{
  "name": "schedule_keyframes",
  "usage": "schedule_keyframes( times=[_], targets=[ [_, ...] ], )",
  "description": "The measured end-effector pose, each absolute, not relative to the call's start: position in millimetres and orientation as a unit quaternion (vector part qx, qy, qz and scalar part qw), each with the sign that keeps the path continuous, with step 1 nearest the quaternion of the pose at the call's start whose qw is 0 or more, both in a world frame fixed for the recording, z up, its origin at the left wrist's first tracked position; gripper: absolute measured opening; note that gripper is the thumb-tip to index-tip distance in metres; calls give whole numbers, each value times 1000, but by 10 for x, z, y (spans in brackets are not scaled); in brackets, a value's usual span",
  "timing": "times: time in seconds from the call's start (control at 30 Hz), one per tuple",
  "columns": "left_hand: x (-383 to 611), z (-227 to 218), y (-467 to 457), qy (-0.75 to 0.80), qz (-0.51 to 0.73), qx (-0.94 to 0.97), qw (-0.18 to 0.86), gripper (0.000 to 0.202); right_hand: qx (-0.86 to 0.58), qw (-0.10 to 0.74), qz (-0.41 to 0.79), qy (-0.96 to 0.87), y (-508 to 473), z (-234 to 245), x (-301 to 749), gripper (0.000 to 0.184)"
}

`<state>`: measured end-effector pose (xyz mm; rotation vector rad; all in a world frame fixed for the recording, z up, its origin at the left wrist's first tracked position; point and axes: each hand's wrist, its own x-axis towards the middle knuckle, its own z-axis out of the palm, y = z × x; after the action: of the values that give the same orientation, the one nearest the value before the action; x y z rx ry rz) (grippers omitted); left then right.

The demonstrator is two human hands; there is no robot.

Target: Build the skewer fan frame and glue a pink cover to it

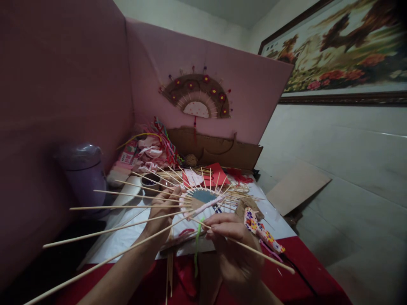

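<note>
A half-round fan frame is held over the table, its curved and straight edges trimmed in fuzzy pale pink. Thin wooden sticks spread out from it like rays, several of them reaching far to the left. My left hand is closed on the frame's left side, and its fingertips are partly hidden behind the sticks. Between the thumb and fingers of my right hand is a single wooden stick, slanting down to the right. Its tip lies by the frame's lower edge, but I cannot tell if they touch. A green pipe cleaner hangs beside my right fingers.
Scissors with flower-patterned wrapping lie at the right on the white table covering. Behind stand a dark cup, pink cloth and red paper. A finished fan hangs on the pink panel; a purple bin is left.
</note>
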<state>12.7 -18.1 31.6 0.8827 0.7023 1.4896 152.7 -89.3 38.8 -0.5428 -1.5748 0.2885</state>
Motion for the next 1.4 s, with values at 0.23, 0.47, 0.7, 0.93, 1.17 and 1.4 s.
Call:
schedule_keyframes(
  times=[0.23, 0.47, 0.7, 0.93, 1.17, 1.4],
  targets=[
    [132, 327, -190, 298, 643, 369, 601, 19, -222, 632, 68, -739, -940, 441, 1534, 44],
    [127, 347, -208, 299, 646, 364, 600, 17, -244, 624, 54, -740, -966, 447, 1528, 41],
    [131, 336, -191, 289, 645, 368, 605, 17, -271, 651, 80, -704, -944, 409, 1501, 26],
    [104, 284, -175, 298, 638, 390, 593, 16, -297, 705, 206, -610, -904, 358, 1463, 10],
    [122, 287, -173, 299, 636, 386, 597, 18, -309, 711, 301, -556, -940, 444, 1438, 3],
    [122, 267, -146, 299, 634, 378, 605, 15, -274, 749, 298, -525, -927, 423, 1439, 6]
  ],
)
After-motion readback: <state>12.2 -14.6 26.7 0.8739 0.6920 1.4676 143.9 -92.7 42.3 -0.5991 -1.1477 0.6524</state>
